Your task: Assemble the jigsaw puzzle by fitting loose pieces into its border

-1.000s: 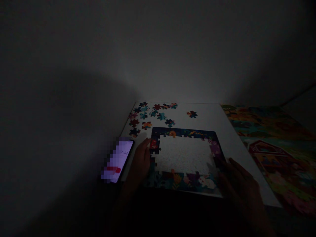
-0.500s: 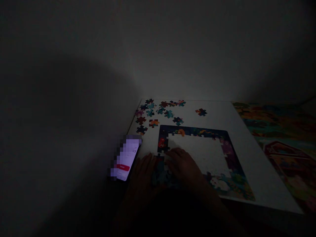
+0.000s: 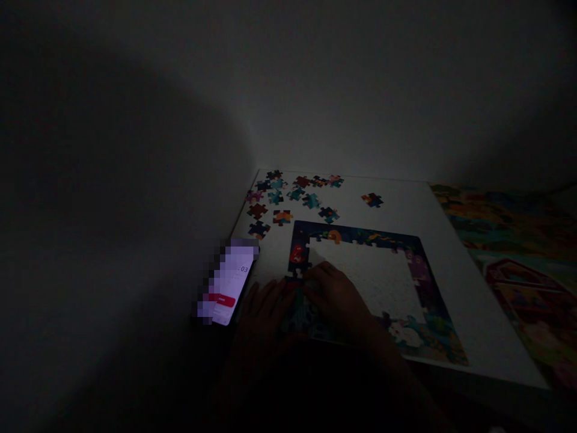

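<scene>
The scene is very dark. A jigsaw puzzle border (image 3: 419,270) lies on a white board (image 3: 406,204), its middle unfilled. My left hand (image 3: 264,307) rests flat with fingers stretched at the puzzle's near left corner. My right hand (image 3: 336,297) lies beside it on the left edge of the border, fingers bent down on the pieces there. What sits under the fingers is hidden in the dark. Several loose puzzle pieces (image 3: 293,195) are scattered at the board's far left, and one lone piece (image 3: 372,199) lies further right.
A lit phone (image 3: 229,282) lies at the board's left edge, just left of my left hand. A colourful printed mat (image 3: 509,240) spreads to the right of the board. A plain wall rises behind.
My right hand has crossed from the puzzle's right side to its left edge, beside my left hand. My left hand slid a little nearer. The view shifted left.
</scene>
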Demonstrator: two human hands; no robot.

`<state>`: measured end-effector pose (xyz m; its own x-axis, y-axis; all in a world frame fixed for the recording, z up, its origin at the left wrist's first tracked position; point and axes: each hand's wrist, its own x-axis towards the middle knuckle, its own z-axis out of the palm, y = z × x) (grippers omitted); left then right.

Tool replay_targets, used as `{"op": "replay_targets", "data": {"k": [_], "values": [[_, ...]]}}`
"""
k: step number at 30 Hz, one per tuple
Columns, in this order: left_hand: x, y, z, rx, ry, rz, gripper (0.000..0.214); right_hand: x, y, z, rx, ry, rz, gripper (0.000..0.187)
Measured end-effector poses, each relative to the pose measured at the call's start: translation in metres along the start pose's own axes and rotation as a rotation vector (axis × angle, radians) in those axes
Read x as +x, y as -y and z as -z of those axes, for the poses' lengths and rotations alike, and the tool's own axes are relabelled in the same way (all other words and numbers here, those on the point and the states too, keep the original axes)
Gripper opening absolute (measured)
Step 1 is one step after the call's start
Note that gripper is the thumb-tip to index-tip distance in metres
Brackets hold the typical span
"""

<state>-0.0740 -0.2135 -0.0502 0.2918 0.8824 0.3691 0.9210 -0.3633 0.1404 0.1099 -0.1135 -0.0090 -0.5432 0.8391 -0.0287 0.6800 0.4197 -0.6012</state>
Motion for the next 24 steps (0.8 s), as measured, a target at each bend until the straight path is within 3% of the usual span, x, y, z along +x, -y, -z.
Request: {"op": "replay_targets", "data": {"k": [11, 24], "values": [[0.007, -0.004, -0.003, -0.007, 0.011, 0.054, 0.056, 0.005, -0.005, 0.001, 0.148, -0.049, -0.056, 0.010], [0.009, -0.006, 0.000, -0.008, 0.065, 0.062, 0.057, 0.002, -0.005, -0.004, 0.057, -0.073, -0.003, 0.013]]}}
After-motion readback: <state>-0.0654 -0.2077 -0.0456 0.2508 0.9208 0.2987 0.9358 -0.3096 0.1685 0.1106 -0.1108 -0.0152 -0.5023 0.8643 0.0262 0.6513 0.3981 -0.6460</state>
